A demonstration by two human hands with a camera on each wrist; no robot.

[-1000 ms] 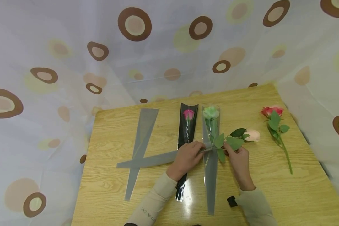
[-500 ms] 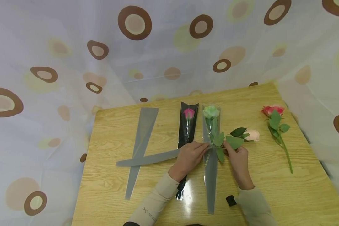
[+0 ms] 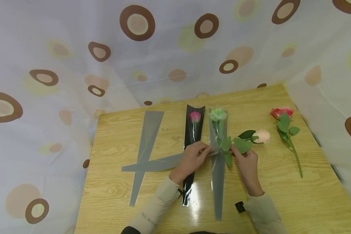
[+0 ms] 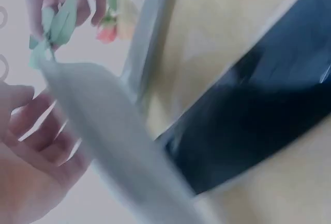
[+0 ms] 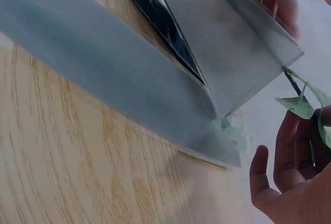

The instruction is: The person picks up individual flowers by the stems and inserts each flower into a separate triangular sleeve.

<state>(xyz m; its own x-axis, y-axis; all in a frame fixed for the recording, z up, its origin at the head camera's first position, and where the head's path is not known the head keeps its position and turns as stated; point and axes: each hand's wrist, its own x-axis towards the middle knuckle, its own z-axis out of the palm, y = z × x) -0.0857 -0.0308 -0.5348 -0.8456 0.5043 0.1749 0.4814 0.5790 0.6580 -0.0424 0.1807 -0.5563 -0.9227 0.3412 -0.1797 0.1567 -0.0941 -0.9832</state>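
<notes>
My left hand [image 3: 193, 159] grips a grey translucent flower sleeve [image 3: 158, 163] near its wide mouth. This sleeve [image 4: 114, 120] slants across the left wrist view. Leaves and stem of a pale peach rose [image 3: 261, 136] are pinched by my right hand [image 3: 245, 162], its bloom pointing right. In the right wrist view, the rose's dark stem [image 5: 292, 83] meets the corner of the sleeve mouth; its lower end is hidden inside. Both hands are above a sleeved light green rose [image 3: 218, 115], and my left wrist crosses a black sleeve [image 3: 190, 130] with a magenta rose [image 3: 195, 117].
Another grey sleeve [image 3: 149, 130] lies flat at the left, under the narrow tail of the held one. A red rose [image 3: 282, 113] with a bare stem lies at the right of the wooden table [image 3: 280, 208]. Patterned cloth [image 3: 152, 65] hangs around the back and sides.
My left hand moved right toward the rose, then drew back left, showing more of the sleeve's mouth. My right hand and the peach rose have barely moved.
</notes>
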